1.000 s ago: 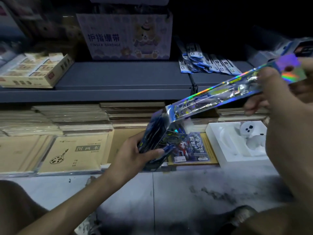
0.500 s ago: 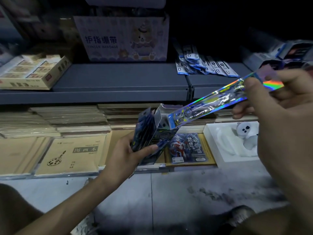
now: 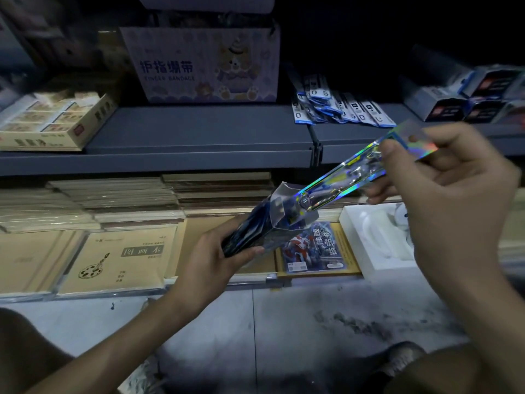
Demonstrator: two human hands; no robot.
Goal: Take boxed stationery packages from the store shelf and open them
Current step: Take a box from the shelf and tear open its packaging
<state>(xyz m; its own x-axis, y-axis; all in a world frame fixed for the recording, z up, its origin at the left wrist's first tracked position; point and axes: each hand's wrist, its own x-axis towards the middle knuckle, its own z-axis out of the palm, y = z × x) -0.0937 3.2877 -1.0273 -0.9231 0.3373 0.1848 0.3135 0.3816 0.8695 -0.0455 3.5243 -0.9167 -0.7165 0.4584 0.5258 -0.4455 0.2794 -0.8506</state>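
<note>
The purple finger-bandage carton [image 3: 204,64] stands at the back of the grey shelf [image 3: 184,137], and everything here is placed from it.

Below the carton and a little right, the left hand [image 3: 210,251] has its fingers and thumb curled round a dark blue package [image 3: 244,231], gripping it at its lower end. From the top of that package, where a clear flap stands open, a long holographic strip [image 3: 346,180] slants up toward the carton's lower right. The right hand [image 3: 460,200] pinches the strip's upper end between thumb and bent fingers. Whether strip and package are 1 piece I cannot tell.

Left of the carton, on the same shelf, lies a tan tray of small boxes [image 3: 54,123]. Just right of it lie blue-and-white packets [image 3: 335,109], and far right, blurred dark boxes [image 3: 466,98]. On the shelf below the carton lie brown sketchbooks [image 3: 119,257], a colourful card pack [image 3: 309,248] under the held package, and a white foam tray [image 3: 375,245] further right. The grey floor [image 3: 284,322] runs in front.
</note>
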